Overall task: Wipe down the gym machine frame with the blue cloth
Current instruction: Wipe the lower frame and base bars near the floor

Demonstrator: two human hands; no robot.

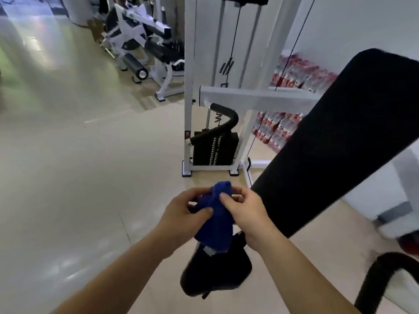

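- Head view, the hands: the left hand [183, 214] and the right hand [244, 209] meet low in the middle of the picture, both forearms bare and reaching in from the bottom edge.
- Both hands hold the blue cloth [217, 225]. The left thumb lies across its middle with the fingers [197, 192] curled behind it. The right thumb and forefinger pinch its upper end, the other right fingers bent round behind.
- The cloth is bunched into a loose roll. Its top pokes up between the two hands and its lower end hangs down below them, with a pale tag [209, 251] showing there.
- The cloth is in the air above a black seat pad [217, 275] and touches no part of the machine.
- The gym machine frame [256, 98] stands beyond the hands: white uprights and a white cross beam, feet on the floor [79, 166].
- Inside the frame sits a black weight stack [215, 148], with a bent black foam-covered handle [226, 118] in front of it and thin black cables [235, 30] running up.
- A long black pad [328, 143] slants across the right side, its lower end just beside the right hand.
- A curved black padded bar [381, 275] shows at the bottom right corner.
- Red-and-white packs [294, 73] are stacked against the wall behind the frame.
- A second white and black machine [140, 41] stands farther back on the left.
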